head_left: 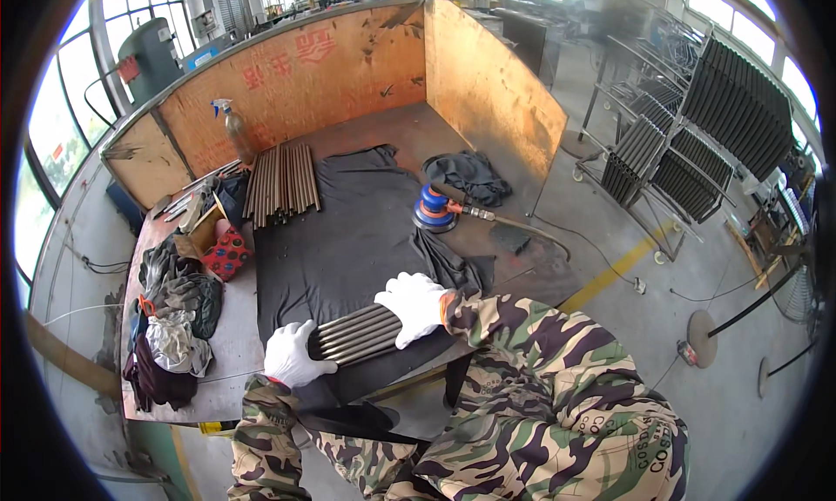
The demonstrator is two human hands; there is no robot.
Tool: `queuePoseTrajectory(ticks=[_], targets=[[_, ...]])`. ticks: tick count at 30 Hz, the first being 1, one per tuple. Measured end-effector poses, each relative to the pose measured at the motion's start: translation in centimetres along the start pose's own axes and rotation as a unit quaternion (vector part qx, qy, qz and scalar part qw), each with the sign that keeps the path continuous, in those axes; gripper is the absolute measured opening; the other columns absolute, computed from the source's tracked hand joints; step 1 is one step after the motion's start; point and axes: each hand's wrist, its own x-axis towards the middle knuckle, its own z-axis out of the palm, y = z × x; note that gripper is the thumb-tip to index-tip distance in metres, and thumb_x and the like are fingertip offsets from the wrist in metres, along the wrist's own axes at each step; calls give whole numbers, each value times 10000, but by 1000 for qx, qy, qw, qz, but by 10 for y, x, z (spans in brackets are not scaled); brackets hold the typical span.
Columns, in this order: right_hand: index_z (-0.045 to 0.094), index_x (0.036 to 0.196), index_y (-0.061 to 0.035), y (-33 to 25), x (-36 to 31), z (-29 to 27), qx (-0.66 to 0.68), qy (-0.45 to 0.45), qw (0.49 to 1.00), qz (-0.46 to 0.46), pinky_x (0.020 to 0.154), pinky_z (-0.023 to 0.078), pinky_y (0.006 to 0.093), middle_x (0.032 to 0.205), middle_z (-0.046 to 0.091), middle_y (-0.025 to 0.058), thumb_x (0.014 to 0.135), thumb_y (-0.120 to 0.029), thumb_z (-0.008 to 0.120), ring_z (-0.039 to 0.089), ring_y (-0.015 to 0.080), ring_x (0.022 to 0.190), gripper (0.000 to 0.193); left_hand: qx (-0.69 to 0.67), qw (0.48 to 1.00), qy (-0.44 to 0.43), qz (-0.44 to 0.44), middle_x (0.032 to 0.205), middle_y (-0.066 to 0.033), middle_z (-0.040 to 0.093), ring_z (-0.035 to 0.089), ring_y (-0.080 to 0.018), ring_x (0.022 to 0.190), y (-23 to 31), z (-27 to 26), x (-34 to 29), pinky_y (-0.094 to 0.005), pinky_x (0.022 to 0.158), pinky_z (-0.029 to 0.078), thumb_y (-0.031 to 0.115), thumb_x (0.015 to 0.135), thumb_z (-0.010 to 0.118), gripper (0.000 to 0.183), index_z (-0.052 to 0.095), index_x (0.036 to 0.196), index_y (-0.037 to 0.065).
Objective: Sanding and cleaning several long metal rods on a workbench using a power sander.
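Side by side on a dark cloth (335, 240) near the front of the bench lies a row of several grey metal tubes (357, 336). My left hand (294, 355), in a white glove, closes around their left ends. The gloved right hand (414, 308) grips the row's right ends, its fingers bent over the top. Farther back on the cloth rests a bundle of brownish metal tubes (283, 183). To the right of the cloth's middle sits a blue and orange air sander (435, 209) with its hose attached; neither hand touches it.
Wooden boards (348, 79) wall the bench's back and right. A spray bottle (235, 134) stands by the back board. Rags (178, 340) pile at left, near a red spotted piece (226, 253). A crumpled dark cloth (468, 177) lies behind the sander. Right, a wheeled rack (670, 144) holds dark parts.
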Motion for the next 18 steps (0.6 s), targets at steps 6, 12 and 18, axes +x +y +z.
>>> queuePoseTrajectory(ticks=[6,12,18], targets=[[688,1254,-44,5,10,-3,-18,-23,1000,0,962,563,517,1212,672,194,609,-570,973,653,388,1144,879,46,996,-70,-34,1244,-191,694,643,-385,1220,17,-14,16,-490,1050,539,627,572,967,957,731,1289,38],[699,1189,-17,-5,7,7,8,-41,999,0,932,591,530,1165,701,204,625,-513,957,693,409,1094,793,54,994,-96,-27,1181,-178,707,675,-369,1145,12,-1,9,-471,993,562,643,595,952,876,747,1193,36],[727,1163,-12,-3,11,-1,10,-64,998,-8,890,617,521,1113,753,209,651,-474,917,749,419,1034,715,76,991,-106,-20,1109,-189,731,712,-380,1073,23,-10,15,-469,946,589,616,609,942,794,761,1096,16]])
